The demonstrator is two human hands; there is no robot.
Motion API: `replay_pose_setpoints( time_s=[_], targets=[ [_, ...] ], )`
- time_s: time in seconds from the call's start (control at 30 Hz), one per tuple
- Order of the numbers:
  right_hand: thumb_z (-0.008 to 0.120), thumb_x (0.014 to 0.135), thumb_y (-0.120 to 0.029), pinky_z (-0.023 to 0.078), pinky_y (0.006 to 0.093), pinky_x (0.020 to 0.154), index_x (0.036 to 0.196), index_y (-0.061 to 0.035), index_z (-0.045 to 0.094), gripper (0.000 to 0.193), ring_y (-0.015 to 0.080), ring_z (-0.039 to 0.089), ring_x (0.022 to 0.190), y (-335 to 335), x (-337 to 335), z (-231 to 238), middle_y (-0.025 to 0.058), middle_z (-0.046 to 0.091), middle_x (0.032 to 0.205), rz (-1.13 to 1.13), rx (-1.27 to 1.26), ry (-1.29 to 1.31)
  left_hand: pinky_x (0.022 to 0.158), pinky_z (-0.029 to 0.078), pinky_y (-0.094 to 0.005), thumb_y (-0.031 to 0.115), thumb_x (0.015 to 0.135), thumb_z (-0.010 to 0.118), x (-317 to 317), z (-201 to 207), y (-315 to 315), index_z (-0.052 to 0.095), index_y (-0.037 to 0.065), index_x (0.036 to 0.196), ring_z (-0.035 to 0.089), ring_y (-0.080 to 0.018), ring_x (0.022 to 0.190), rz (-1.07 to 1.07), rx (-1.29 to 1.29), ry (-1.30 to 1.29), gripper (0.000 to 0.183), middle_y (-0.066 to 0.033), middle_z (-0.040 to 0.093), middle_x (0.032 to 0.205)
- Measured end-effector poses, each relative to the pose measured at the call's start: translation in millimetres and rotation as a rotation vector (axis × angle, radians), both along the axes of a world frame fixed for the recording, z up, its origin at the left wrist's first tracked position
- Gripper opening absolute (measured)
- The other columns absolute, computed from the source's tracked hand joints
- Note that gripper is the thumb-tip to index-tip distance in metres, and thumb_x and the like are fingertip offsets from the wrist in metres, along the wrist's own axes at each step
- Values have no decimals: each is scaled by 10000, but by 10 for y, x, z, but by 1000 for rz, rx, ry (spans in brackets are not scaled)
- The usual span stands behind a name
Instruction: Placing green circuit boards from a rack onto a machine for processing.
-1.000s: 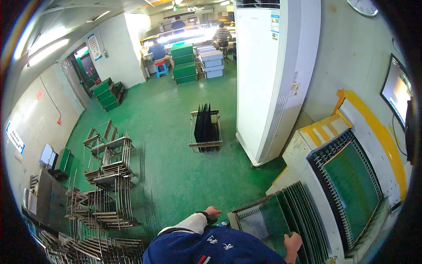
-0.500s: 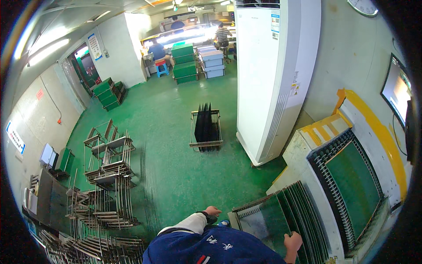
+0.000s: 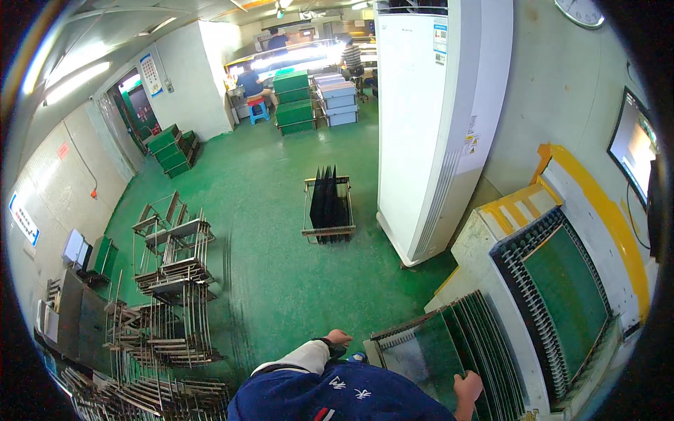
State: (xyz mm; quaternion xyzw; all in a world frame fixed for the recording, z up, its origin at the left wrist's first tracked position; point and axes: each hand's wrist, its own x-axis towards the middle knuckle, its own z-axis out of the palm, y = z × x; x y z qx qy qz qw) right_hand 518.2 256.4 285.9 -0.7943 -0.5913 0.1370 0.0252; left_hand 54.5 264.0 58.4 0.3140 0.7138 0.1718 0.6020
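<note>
At the lower right, my right hand (image 3: 468, 386) is closed at the edge of a thin green panel (image 3: 446, 347), thumb and fingers pinching it. That panel stands in a slotted rack (image 3: 401, 331), with several more upright green panels (image 3: 484, 337) packed in a row to its right. My left hand (image 3: 339, 337), with a dark band at the wrist, hangs over the floor just left of the rack. Its fingers are loosely stretched out and hold nothing I can see.
A machine (image 3: 484, 242) with a roller track and a green board (image 3: 569, 295) stands at the right, beyond it a tall white cabinet (image 3: 414, 140). A rack of black panels (image 3: 326, 203) sits mid-floor. Empty metal racks (image 3: 175, 281) pile up left. People work at a lit bench behind stacked crates (image 3: 293, 105).
My hands and the panel are almost unchanged; the view has shifted only slightly. At the far bench, the people have moved a little.
</note>
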Motion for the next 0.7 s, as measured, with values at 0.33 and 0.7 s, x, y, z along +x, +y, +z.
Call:
replay_pose_setpoints(
  time_s=[0.33,0.7],
  targets=[
    [726,622,-308,478,438,705,839,-19,646,370,348,610,793,-20,30,-61,184,635,815,13,52,-3,527,479,-318,322,777,673,32,98,19,625,5,864,597,-179,611,-18,-16,39,332,-70,622,730],
    [720,624,-295,477,440,688,806,-7,635,351,356,609,752,-36,-27,30,181,630,767,37,121,-39,496,454,-307,292,784,671,-9,-28,-5,614,2,846,565,-167,591,11,0,-30,302,-67,621,751]
  ],
)
